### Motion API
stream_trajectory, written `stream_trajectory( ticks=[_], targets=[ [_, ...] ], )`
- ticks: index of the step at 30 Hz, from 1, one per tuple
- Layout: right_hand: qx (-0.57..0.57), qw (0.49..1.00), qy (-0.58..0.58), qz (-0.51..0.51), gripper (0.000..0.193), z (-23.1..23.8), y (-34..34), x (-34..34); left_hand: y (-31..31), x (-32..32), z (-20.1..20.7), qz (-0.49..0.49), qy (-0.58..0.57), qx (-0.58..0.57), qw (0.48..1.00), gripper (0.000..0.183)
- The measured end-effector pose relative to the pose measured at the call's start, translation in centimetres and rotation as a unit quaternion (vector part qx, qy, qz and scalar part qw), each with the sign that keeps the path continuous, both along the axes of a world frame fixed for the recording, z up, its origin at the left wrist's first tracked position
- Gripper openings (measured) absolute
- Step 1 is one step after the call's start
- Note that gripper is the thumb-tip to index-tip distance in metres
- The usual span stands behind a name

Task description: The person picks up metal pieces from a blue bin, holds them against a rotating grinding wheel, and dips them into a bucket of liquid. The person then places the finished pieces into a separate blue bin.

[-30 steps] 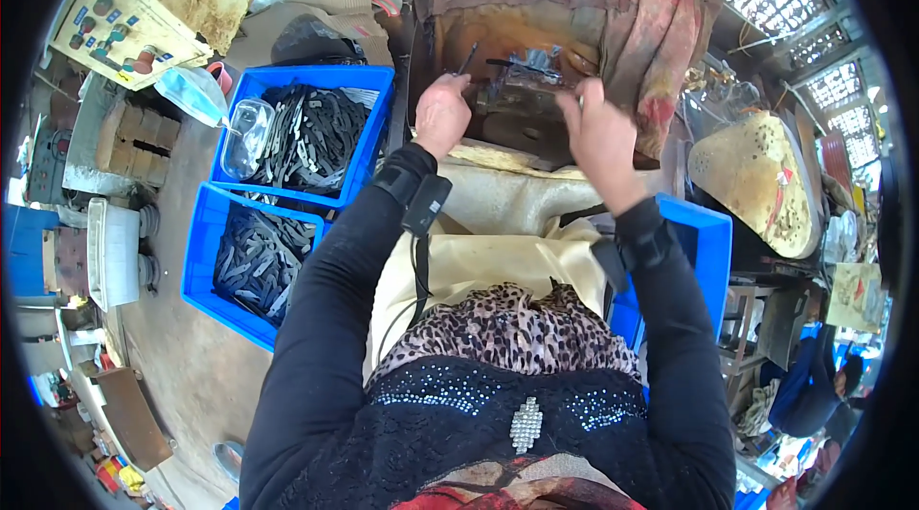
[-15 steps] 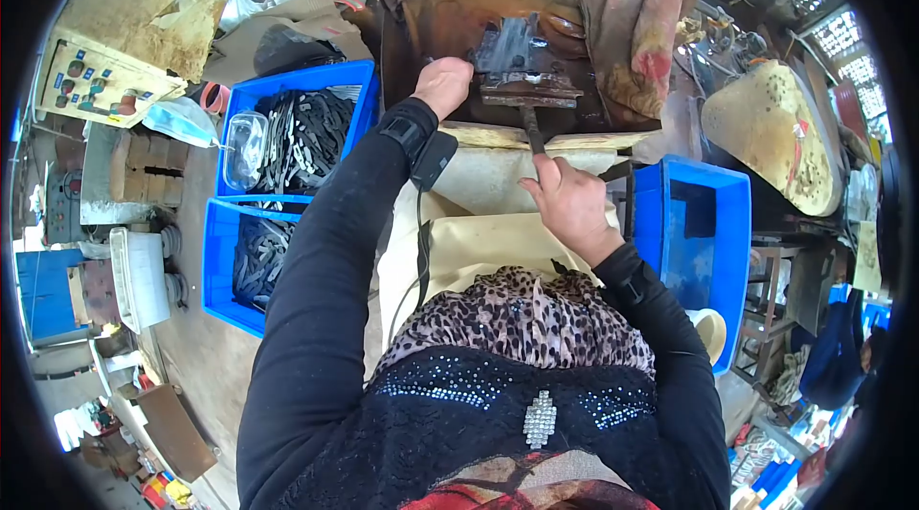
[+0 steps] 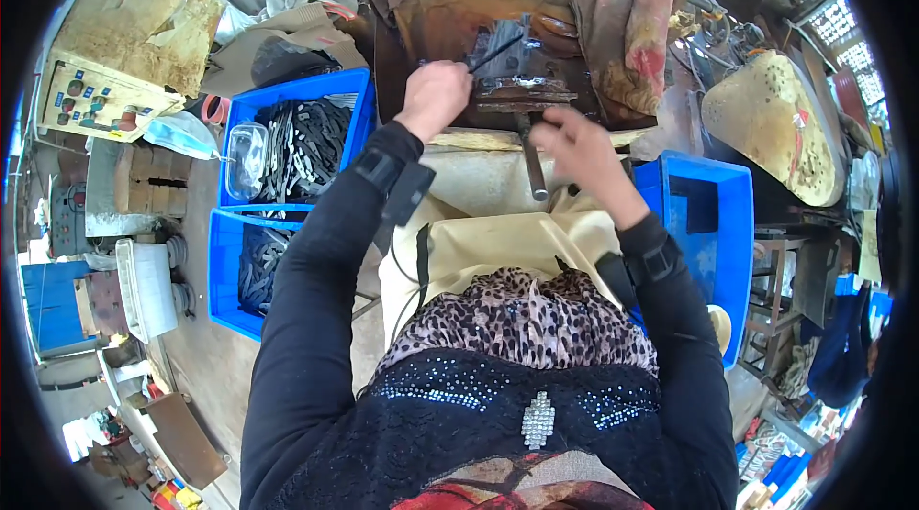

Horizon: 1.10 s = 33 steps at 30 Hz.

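My left hand (image 3: 436,99) is closed around a thin dark strip (image 3: 496,55) that slants up to the right over the wet machine bed. Water runs over a metal block (image 3: 509,46) there, beside a rusty clamp-like plate (image 3: 525,97). A bar handle (image 3: 533,161) sticks out from that plate toward me. Just right of the handle, my right hand (image 3: 584,151) is off it, slightly blurred, with fingers loosely bent and apart and nothing seen in them.
At left, two blue bins (image 3: 218,266) hold many dark flat strips (image 3: 304,146); a clear plastic container (image 3: 246,161) rests on the upper one. A blue tub (image 3: 732,252) with water stands at right. Stained cloth (image 3: 627,22) hangs around the machine. A control box (image 3: 100,99) is far left.
My right hand has let go of the bar handle and moved up and right. The handle has swung slightly more upright. The dark strip in my left hand now shows clearly over the block.
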State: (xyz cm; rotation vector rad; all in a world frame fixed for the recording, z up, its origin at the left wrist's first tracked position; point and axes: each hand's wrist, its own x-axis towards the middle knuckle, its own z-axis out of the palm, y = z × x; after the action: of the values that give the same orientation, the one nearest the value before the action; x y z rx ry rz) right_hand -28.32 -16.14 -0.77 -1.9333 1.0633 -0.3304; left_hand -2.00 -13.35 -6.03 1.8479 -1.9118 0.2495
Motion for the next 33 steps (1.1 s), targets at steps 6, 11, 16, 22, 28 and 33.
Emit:
stream_trajectory(
  ticks=[6,11,16,22,28,33],
  targets=[
    [0.3,0.875,-0.325,-0.196,0.034,-0.6,-3.5,6.4,2.9,-6.4,4.2,-0.1,0.035,-0.072,0.992,0.004],
    [0.126,0.908,-0.327,-0.231,0.019,-2.5,-5.8,3.6,3.4,-3.4,5.8,-0.128,0.336,0.088,0.929,0.079],
    [-0.114,0.978,0.015,-0.172,0.028,-5.9,-8.4,0.6,-0.4,1.2,2.6,0.019,0.415,0.114,0.903,0.074],
    [-0.303,0.925,0.178,-0.147,0.033,-6.0,-6.9,1.5,-3.3,1.8,-2.1,-0.027,0.125,0.083,0.988,0.029],
    [-0.316,0.921,0.172,-0.15,0.029,-5.9,-6.7,1.6,-4.2,2.2,-3.8,-0.096,0.128,0.17,0.972,0.04],
    [-0.319,0.917,0.186,-0.151,0.026,-5.6,-6.6,1.7,-4.5,3.1,-4.5,-0.101,0.173,0.209,0.957,0.048]
  ],
)
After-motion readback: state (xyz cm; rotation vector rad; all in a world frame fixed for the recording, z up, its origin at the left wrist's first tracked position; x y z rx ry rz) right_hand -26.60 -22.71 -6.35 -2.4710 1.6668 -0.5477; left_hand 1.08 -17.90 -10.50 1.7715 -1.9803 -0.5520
